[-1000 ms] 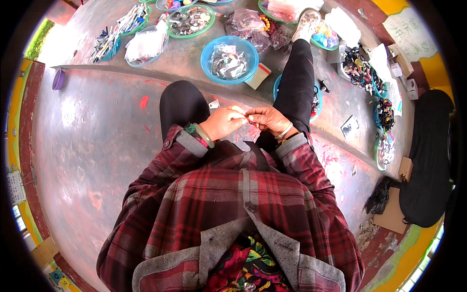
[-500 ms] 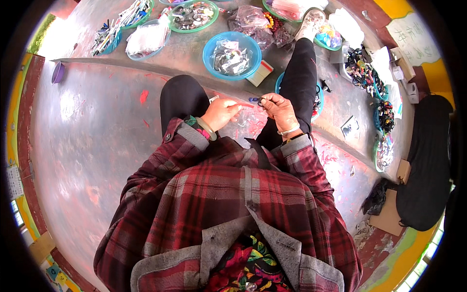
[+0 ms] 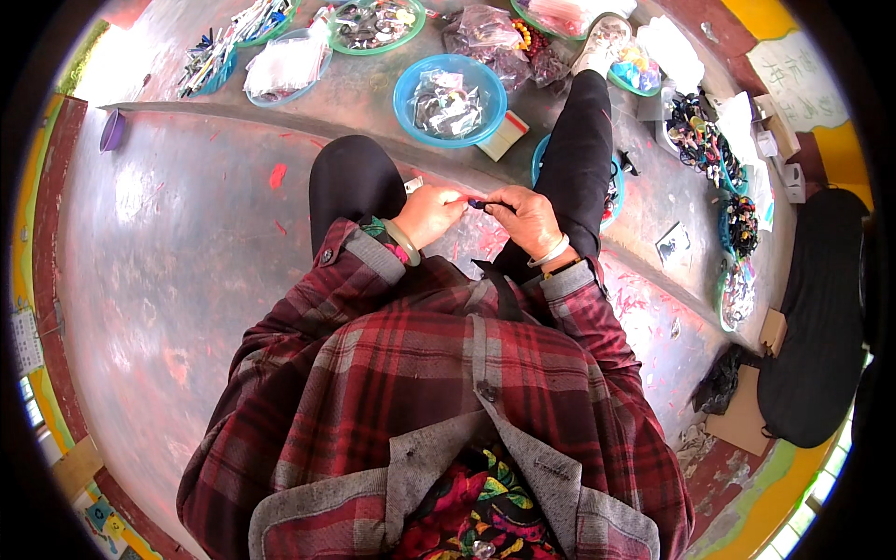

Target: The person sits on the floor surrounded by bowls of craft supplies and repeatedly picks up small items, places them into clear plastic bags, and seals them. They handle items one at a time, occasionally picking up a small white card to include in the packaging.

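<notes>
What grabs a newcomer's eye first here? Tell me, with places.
A blue basin of plastic packets stands out first, at top centre. The red plaid jacket fills the lower middle, and above that the right hand pinches a small dark piece, close to the left hand.

Jacket (image 3: 401, 364), plaid, dark red, black and grey. Collar (image 3: 423, 471), broad, grey. Cuffs (image 3: 375, 259), grey. Front button (image 3: 486, 391), dark, round. Inner top (image 3: 485, 515), floral: red, green, yellow on black. Trousers (image 3: 355, 187), black. Shoe (image 3: 607, 39), pale, one visible. Left bangle (image 3: 405, 245), pale greenish. Right bangle (image 3: 555, 252), whitish, slimmer.
</notes>
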Motion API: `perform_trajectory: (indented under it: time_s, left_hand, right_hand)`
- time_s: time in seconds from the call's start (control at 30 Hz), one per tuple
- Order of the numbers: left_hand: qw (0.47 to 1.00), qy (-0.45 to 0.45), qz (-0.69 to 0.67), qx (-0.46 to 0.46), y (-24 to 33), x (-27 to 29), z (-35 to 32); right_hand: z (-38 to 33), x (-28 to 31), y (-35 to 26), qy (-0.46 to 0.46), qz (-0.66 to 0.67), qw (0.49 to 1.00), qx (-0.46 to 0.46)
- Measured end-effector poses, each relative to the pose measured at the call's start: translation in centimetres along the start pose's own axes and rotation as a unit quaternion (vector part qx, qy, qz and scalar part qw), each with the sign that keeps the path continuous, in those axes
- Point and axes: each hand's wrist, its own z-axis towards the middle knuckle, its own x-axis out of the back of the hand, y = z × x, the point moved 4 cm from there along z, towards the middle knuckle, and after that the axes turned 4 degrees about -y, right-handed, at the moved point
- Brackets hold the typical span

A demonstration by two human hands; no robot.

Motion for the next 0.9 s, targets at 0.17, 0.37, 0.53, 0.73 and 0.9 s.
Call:
perform_trajectory:
  time_s: [0.17,0.37,0.53,0.73,0.9]
  left_hand:
    - [0.998,-0.006,0.054,-0.017,-0.1,-0.3,0.0]
    - [0.991,-0.031,0.094,-0.088,-1.0,-1.1,0.2]
    - [0.998,-0.045,0.018,-0.033,-1.1,-1.3,0.2]
    - [0.998,-0.042,-0.051,0.018,-1.7,-1.6,0.5]
    - [0.990,-0.092,-0.091,0.061,-2.3,-1.8,0.5]
  right_hand:
    - [-0.1,-0.2,0.4,-0.037,-0.031,0.999,-0.012]
    - [0.3,-0.7,-0.1,-0.046,-0.100,0.990,-0.084]
    - [0.4,-1.1,-0.7,-0.051,-0.098,0.994,-0.004]
    - [0.3,-0.7,-2.2,-0.012,-0.129,0.988,0.089]
    - [0.7,-0.2,-2.6,-0.013,-0.109,0.993,0.030]
